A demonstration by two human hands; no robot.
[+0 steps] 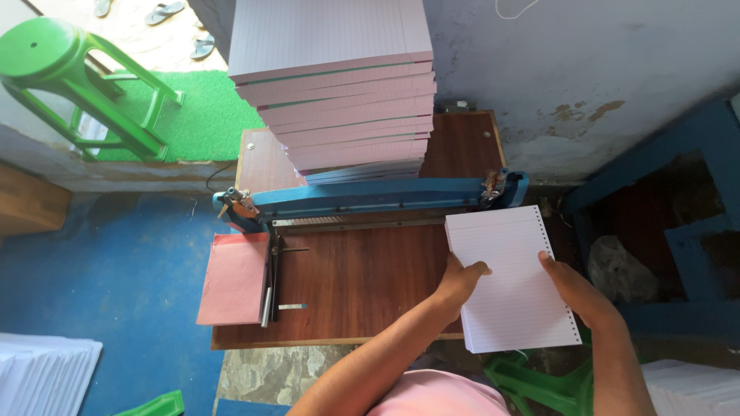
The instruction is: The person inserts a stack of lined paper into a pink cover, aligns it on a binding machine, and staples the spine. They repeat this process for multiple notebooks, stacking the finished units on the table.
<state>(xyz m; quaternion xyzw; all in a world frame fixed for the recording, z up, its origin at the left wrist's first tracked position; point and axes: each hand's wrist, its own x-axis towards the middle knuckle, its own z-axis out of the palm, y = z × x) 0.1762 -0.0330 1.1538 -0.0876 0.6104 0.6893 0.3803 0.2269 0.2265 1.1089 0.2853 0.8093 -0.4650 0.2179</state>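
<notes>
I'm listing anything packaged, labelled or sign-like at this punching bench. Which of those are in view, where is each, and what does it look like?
No packages, labels, signs or screens show.
Nearest things, all paper:
Ruled sheet stack: white, punched along its right edge, held between the left hand and the right hand, over the table's right end.
Tall ruled paper stack: pale lilac, behind the blue punching machine.
Pink card sheets: at the wooden table's left edge.

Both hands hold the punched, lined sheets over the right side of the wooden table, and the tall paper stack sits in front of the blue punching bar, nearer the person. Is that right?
Not quite. The head view shows the tall paper stack behind the blue punching bar, on the far side from the person. The rest holds: left hand and right hand hold the punched, lined sheets over the wooden table's right side.
</notes>
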